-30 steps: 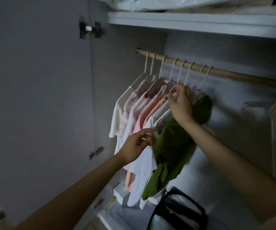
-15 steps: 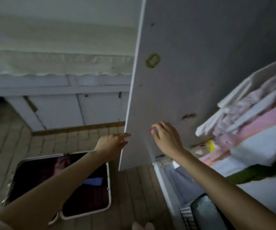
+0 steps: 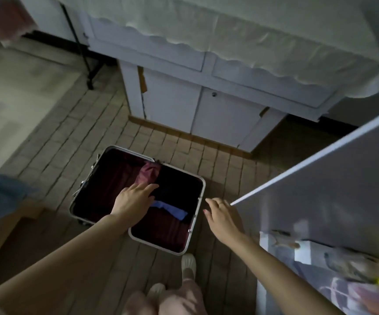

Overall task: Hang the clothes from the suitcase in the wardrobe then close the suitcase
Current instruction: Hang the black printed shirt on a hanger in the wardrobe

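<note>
An open suitcase (image 3: 198, 202) with a pale rim and a dark red lining lies on the tiled floor in front of me. Inside it I see a reddish garment (image 3: 148, 173), a dark garment (image 3: 179, 189) and a blue piece of cloth (image 3: 172, 210). My left hand (image 3: 133, 201) hovers over the suitcase's middle with fingers spread and nothing in it. My right hand (image 3: 223, 218) is open just right of the suitcase's rim, beside the edge of the open wardrobe door (image 3: 320, 189).
A white cabinet (image 3: 206, 105) under a pale scalloped cloth stands behind the suitcase. A black stand leg (image 3: 86, 60) is at the upper left. My feet (image 3: 188, 267) are near the suitcase's front corner. Blurred items fill the wardrobe's bottom (image 3: 354, 276) at the right.
My view has swung from the hanging clothes in the wardrobe down to the suitcase. Both hands left the green garment on the rail and dropped toward the suitcase.
</note>
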